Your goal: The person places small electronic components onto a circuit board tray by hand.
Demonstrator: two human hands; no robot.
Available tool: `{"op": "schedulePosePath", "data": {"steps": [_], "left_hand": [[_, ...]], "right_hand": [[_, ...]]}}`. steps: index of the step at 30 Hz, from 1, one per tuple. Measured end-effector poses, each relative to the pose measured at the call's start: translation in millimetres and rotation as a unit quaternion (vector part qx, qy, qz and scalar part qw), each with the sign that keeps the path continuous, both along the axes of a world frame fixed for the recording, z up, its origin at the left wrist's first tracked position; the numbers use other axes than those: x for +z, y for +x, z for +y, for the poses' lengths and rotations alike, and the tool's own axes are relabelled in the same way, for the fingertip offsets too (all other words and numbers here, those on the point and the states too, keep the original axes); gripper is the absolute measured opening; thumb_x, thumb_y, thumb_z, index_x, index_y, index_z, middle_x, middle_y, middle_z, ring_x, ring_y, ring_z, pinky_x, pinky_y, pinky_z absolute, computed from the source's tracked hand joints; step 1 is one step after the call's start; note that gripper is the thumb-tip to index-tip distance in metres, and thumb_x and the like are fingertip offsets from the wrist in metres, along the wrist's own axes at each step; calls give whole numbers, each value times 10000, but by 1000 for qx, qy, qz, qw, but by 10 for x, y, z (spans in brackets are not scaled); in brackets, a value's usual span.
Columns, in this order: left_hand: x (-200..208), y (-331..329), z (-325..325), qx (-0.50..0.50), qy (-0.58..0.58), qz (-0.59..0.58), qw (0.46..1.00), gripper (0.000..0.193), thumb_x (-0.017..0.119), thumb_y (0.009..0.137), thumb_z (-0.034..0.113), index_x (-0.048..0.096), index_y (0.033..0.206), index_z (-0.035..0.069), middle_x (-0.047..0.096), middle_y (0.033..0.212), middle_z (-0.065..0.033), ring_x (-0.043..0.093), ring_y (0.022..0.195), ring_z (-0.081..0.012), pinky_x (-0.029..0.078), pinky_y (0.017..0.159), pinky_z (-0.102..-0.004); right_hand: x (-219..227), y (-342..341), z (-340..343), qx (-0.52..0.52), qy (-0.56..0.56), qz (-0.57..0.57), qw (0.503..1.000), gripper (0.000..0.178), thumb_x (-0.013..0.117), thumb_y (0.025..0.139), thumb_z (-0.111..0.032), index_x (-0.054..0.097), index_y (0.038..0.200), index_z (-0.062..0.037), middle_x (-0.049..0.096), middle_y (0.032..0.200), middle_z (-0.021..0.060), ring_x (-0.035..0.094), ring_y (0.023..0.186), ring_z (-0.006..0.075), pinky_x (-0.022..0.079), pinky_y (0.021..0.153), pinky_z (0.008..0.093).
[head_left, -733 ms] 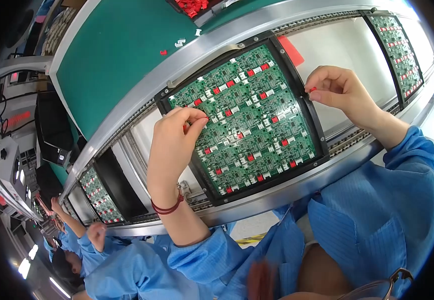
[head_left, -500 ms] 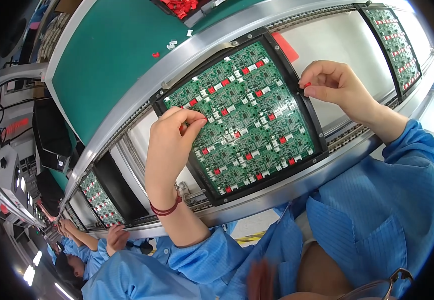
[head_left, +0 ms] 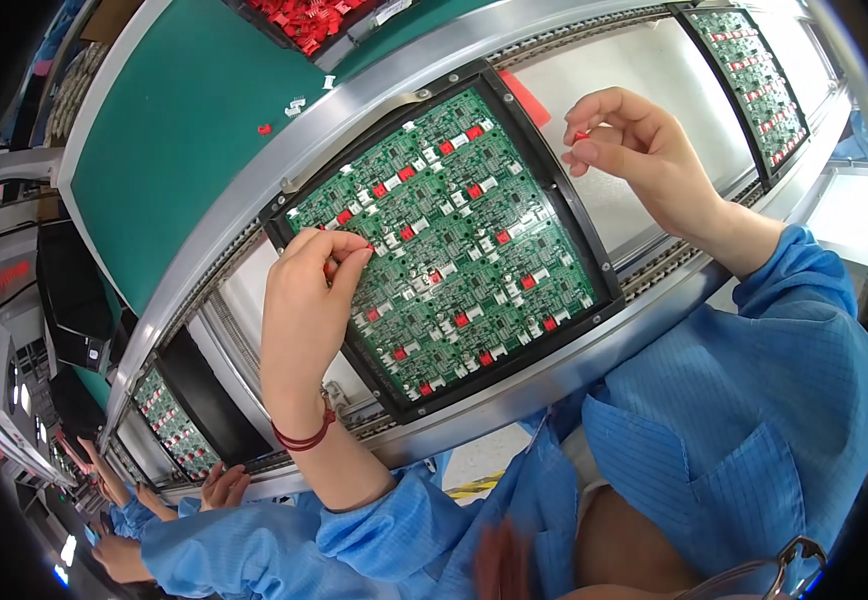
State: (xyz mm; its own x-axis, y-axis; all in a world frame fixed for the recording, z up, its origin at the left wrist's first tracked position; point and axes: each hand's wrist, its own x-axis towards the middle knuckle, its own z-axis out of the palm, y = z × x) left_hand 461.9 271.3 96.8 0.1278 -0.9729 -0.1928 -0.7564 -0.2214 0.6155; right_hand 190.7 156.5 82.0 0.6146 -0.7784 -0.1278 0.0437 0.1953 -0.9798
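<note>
A black-framed panel of green circuit boards (head_left: 454,240) lies before me, dotted with small red and white connectors. My left hand (head_left: 304,305) is over the panel's left part, thumb and forefinger pinched on a small red connector (head_left: 368,247) that is mostly hidden by the fingertips. Beyond the frame's right edge, my right hand (head_left: 644,150) is raised with another red connector (head_left: 581,136) between thumb and fingers. This one is apart from the panel.
The panel rests on a conveyor with metal rails (head_left: 194,260). A bin of red connectors (head_left: 314,20) stands on the green mat (head_left: 174,130), near loose white connectors (head_left: 296,106). Another panel (head_left: 749,85) is at right. At left, a co-worker's hand (head_left: 224,487) is beside a further panel (head_left: 171,420).
The view has shifted, bringing more of the red bin in. My right hand has lifted slightly away from the frame's edge with its connector. My left hand keeps its place over the panel.
</note>
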Motion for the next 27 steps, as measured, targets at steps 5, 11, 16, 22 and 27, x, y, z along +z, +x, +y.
{"op": "schedulePosePath", "data": {"steps": [5, 11, 16, 22, 27], "left_hand": [[-22, 0, 6, 6, -2, -2, 1000, 105, 598, 773, 74, 599, 826, -18, 549, 731, -107, 514, 619, -206, 415, 587, -302], [-20, -9, -5, 8, -5, -7, 1000, 107, 608, 770, 74, 603, 823, -19, 549, 722, -106, 514, 615, -200, 413, 583, -296], [-8, 2, 9, 17, 1, 12, 1000, 100, 618, 762, 58, 605, 823, -19, 551, 717, -99, 501, 595, -180, 410, 567, -284], [-13, -16, 21, 3, -22, 11, 1000, 90, 626, 748, 42, 604, 806, -23, 550, 706, -99, 506, 584, -178, 409, 554, -279], [-3, -74, 36, -19, -53, -6, 998, 66, 627, 722, 5, 603, 771, -31, 539, 684, -113, 515, 562, -191, 412, 531, -280]], "right_hand": [[-3, -7, 25, 8, 7, 18, 1000, 146, 562, 829, -26, 530, 970, -10, 575, 898, 50, 568, 785, 97, 451, 741, 224], [4, -1, 38, 27, 2, 29, 999, 137, 568, 840, -58, 534, 962, -6, 596, 899, 54, 585, 780, 95, 466, 729, 217], [2, 34, 50, 36, 3, 43, 998, 141, 568, 841, -59, 540, 968, -4, 597, 904, 55, 587, 796, 91, 469, 741, 211], [-16, 50, 55, 49, -32, 56, 997, 130, 556, 842, -34, 567, 966, 2, 588, 931, 59, 583, 826, 96, 467, 763, 212], [-69, 119, 31, 70, -204, 83, 973, 204, 495, 854, 21, 579, 1039, 22, 536, 1005, 100, 567, 895, 149, 460, 777, 243]]}}
